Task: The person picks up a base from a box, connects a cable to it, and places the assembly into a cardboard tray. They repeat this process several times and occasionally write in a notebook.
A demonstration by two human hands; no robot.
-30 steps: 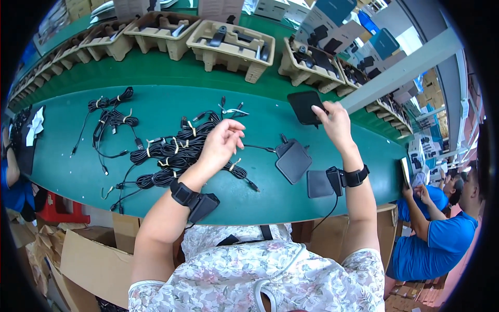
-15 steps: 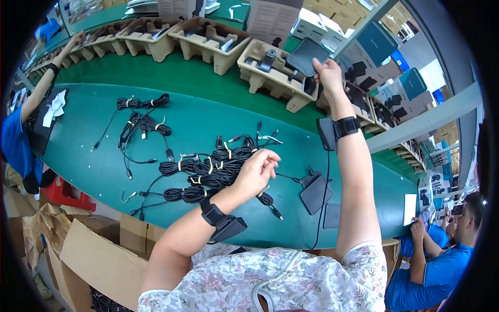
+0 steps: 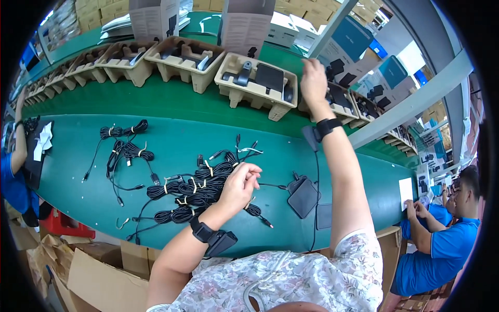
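At the right, a co-worker is wearing a blue shirt. At the lower left, a red stool is standing near an opened cardboard box. Crumpled white paper is resting on a black mat.

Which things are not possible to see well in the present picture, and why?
In the head view:
Some cables: covered by the left hand.
Lowest black pad: one side behind the right forearm.
Tray at the right hand: left end covered by that hand.
Left co-worker: cut off by the picture's dark rim.
Contents of the farthest-left trays: too small.
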